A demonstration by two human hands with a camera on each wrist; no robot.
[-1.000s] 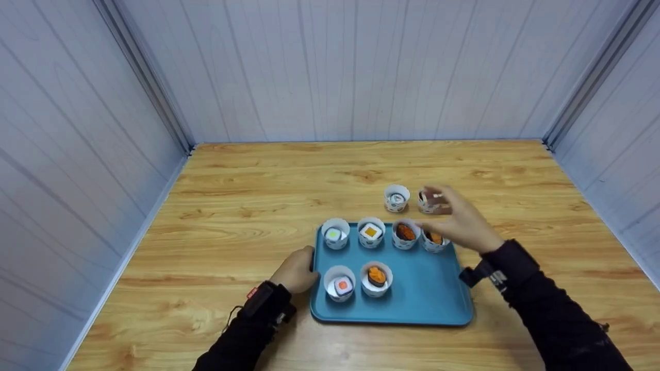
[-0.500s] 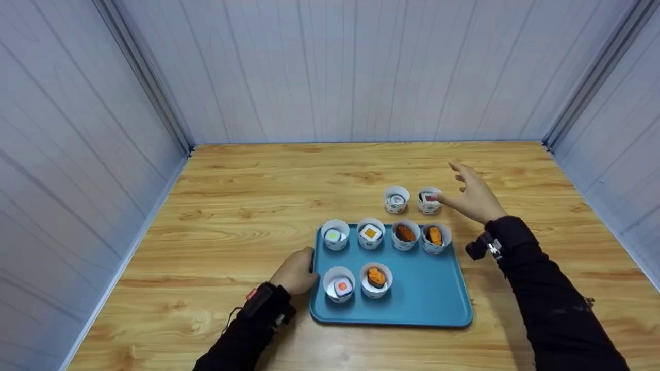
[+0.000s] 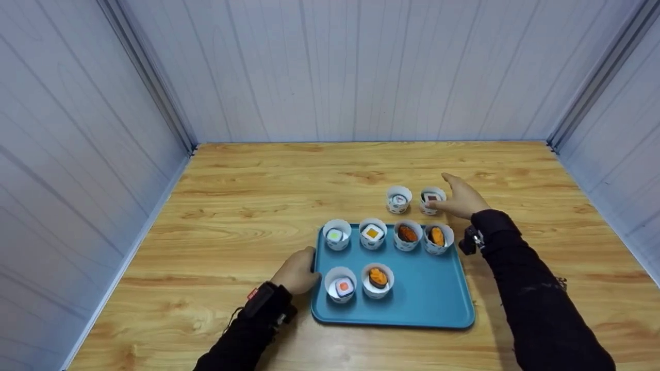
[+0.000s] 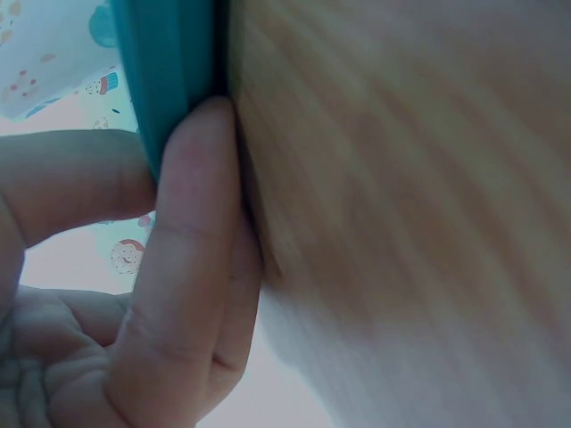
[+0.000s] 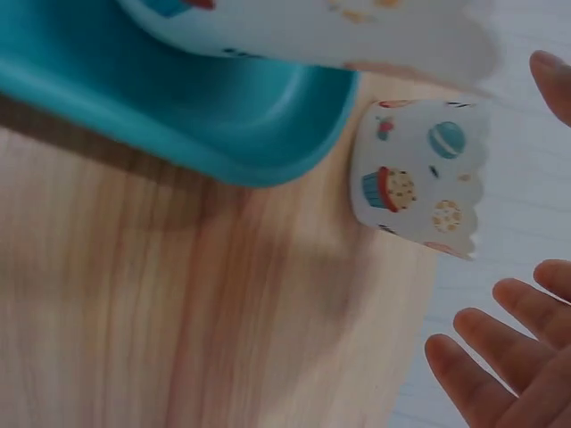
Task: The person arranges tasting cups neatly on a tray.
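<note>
My left hand (image 3: 296, 272) pinches the left wall of the blue-green tray (image 3: 423, 299), its thumb and fingers (image 4: 192, 232) on either side of the wall in the left wrist view. My right hand (image 3: 462, 198) spreads beside a patterned paper cup (image 5: 415, 174) behind the tray. That cup holds a white sushi piece with a dark red centre (image 3: 432, 198). In the right wrist view, thumb and fingers stand apart from the cup wall, with a gap between them. To its left is another cup (image 3: 398, 207) with a round roll inside.
Along the tray's back side stand several paper cups with sushi pieces, among them one with an orange-topped piece (image 3: 436, 237) at the corner. Two more cups, one with a pink-centred piece (image 3: 344, 287), stand at the tray's front left. Panelled walls (image 3: 350, 72) enclose the wooden table (image 3: 247, 216).
My right hand has moved off the cup at the tray's back right corner and over to the cup behind it, thumb and fingers spread. The left hand stays on the tray.
</note>
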